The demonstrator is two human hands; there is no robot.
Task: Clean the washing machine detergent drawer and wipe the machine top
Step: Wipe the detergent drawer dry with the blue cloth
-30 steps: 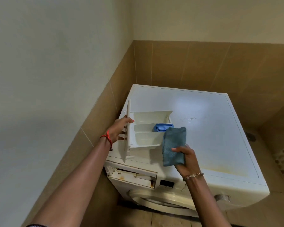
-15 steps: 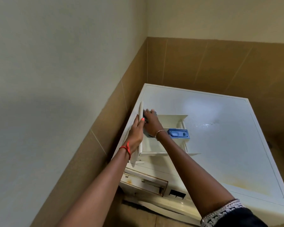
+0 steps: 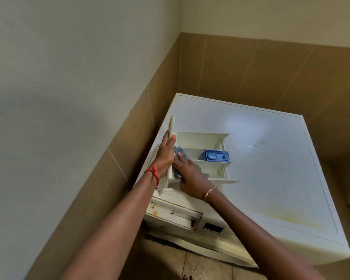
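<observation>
The white detergent drawer lies pulled out on the washing machine top, near its left edge, with a blue insert in its middle compartment. My left hand grips the drawer's front panel, thumb over its upper edge. My right hand presses a blue-grey cloth into the compartments just behind that panel; most of the cloth is hidden under the hand.
The machine stands in a corner, with a tiled wall close on the left and behind. The empty drawer slot gapes in the front panel below my hands. Yellowish stains mark the top near its front edge.
My right hand brought the cloth from in front of the drawer into it, then slid it from the far compartment toward the near one. My left hand kept hold of the front panel.
</observation>
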